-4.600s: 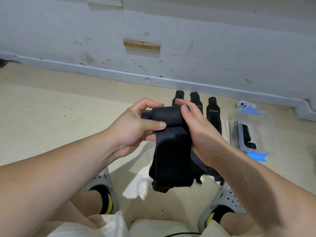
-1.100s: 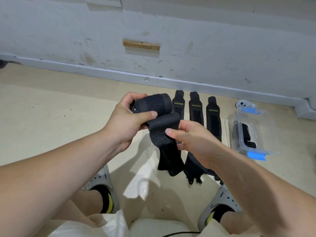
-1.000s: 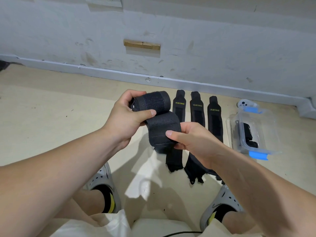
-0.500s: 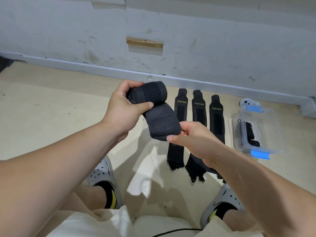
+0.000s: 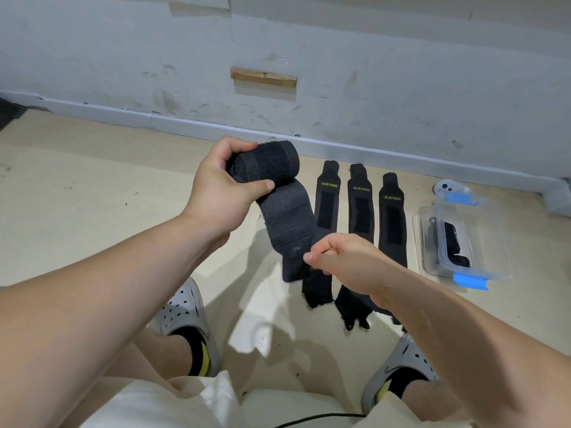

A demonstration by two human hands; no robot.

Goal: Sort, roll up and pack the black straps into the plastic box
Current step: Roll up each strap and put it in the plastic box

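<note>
While one strap [image 5: 273,163] is gripped nearly rolled by the left hand [image 5: 217,194] and pinched by the right hand [image 5: 349,264], three flat straps [image 5: 360,208] are left unpacked.

Three black straps lie side by side on the floor [image 5: 92,196], and each carries the same brand word near its far end, printed in small yellow-green capital letters: "XUEYING". On the first strap [image 5: 327,211], nearest the middle of the view, the word reads clearly. On the second strap [image 5: 361,211] beside it the word is the same, slightly dimmer. On the third strap [image 5: 393,217], nearest the clear box, it reads "XUEYING" again. The grey shoe [image 5: 398,359] at the lower right bears a dark curved mark on its side, possibly a logo, too small to name. A pale sheet [image 5: 197,1] on the wall [image 5: 401,72] at the top edge is cut off and cannot be read.
</note>
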